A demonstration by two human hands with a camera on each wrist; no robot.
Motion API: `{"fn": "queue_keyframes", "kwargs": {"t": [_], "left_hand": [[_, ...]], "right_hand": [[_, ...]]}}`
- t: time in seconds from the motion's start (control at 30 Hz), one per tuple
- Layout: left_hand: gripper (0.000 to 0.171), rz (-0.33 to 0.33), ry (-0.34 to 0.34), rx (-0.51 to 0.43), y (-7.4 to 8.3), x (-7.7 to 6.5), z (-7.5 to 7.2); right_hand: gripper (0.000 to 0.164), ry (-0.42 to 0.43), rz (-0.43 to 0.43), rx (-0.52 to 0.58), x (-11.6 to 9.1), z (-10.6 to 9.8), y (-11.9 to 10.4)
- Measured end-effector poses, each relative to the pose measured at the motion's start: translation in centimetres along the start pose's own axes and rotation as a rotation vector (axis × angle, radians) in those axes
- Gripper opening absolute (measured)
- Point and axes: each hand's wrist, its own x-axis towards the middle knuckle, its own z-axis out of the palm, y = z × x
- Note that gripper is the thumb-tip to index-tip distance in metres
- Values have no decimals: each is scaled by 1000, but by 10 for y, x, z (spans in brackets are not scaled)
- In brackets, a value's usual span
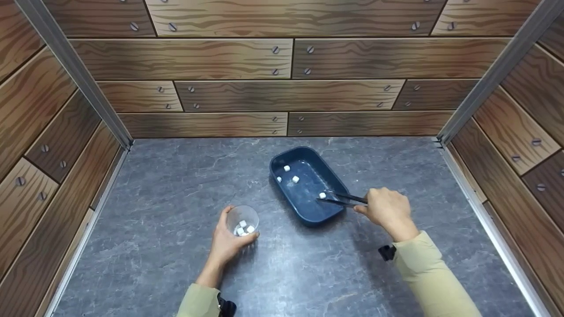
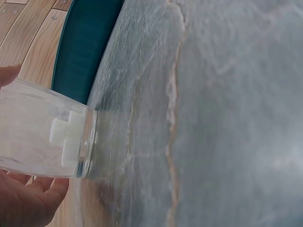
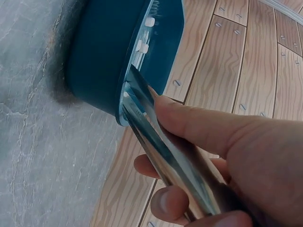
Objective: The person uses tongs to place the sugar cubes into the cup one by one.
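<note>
My left hand (image 1: 224,242) grips a clear drinking glass (image 2: 28,123), fingers on one side and thumb on the other. Several small white cubes (image 2: 71,151) lie at the bottom of this upright glass. My right hand (image 1: 390,209) holds metal tongs (image 3: 165,146), thumb above and fingers beneath in the right wrist view. Their tips reach over the near right rim into a dark blue tray (image 1: 304,204). One white cube (image 1: 322,195) sits between the tips. Farther back in the tray lie a white cube (image 1: 295,179) and two others near its left wall.
The tray stands on a grey marbled tabletop (image 1: 185,185), right of the glass and a little farther back. Wood-patterned panels (image 1: 229,57) wall in the back and both sides, with metal rails (image 1: 83,75) at the corners.
</note>
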Motion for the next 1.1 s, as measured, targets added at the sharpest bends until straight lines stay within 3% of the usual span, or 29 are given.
{"fn": "queue_keyframes", "kwargs": {"t": [0.3, 1.1], "left_hand": [[104, -1, 2, 1, 0, 1, 1], [100, 19, 2, -7, -2, 1, -1]], "right_hand": [[37, -57, -12, -23, 2, -7, -2], [40, -5, -28, -52, 4, -5, -5]]}}
